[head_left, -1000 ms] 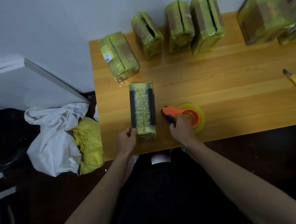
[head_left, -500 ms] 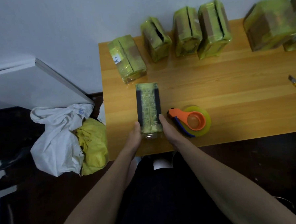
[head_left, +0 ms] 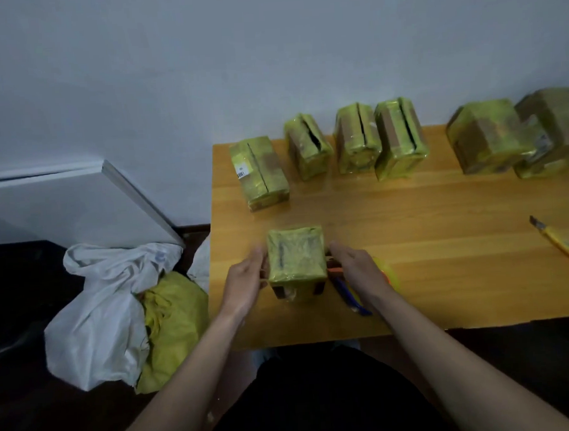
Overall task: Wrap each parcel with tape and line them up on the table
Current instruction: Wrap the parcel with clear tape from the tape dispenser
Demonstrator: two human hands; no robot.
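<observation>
On wooden table by white wall; both hands' grip: left hand, right hand clasp parcel

1. My left hand and right hand are bare, with no gloves, rings or watch.
2. Both forearms are uncovered, sleeveless to the picture's edge.
3. I wear dark clothing below.

Tape dispenser mostly hidden behind the right hand; rightmost parcel cut off by the frame edge
</observation>
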